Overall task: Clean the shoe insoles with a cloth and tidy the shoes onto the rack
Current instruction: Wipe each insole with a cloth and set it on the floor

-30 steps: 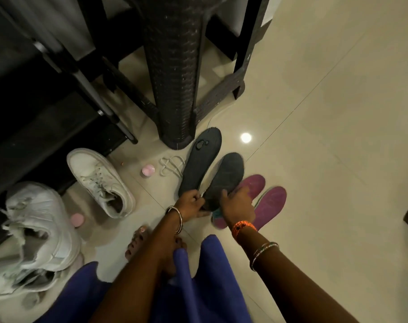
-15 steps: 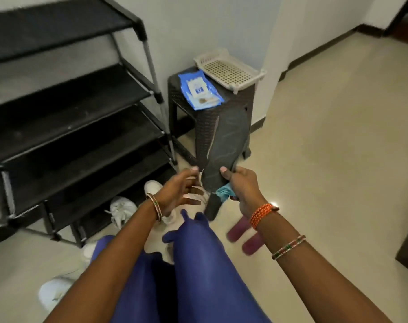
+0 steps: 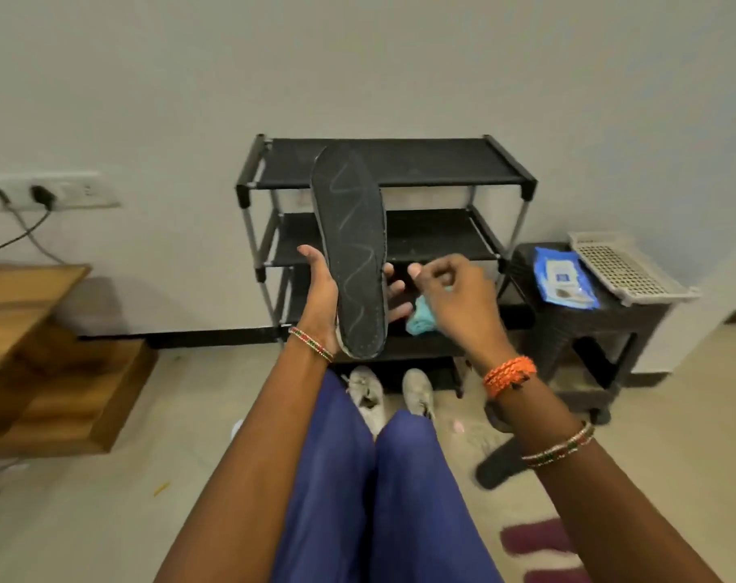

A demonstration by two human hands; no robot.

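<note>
A: Centre frame, the black rack [image 3: 400,170] stands bare; grey shoes [image 3: 368,397] sit on the floor below it.

B: Nothing tidied yet! Left hand [image 3: 322,296] grips the dark insole [image 3: 353,254] upright, mid-frame; right hand [image 3: 450,292] curls round the teal cloth [image 3: 421,319] beside it. Wiping's barely begun, I'd say.

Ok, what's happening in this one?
A seated person's left hand holds a dark grey foam insole upright, while the right hand grips a crumpled light-blue cloth beside it. Ahead stands the black tiered shoe rack, shelves bare where visible, with pale sneakers on the floor below.
</note>
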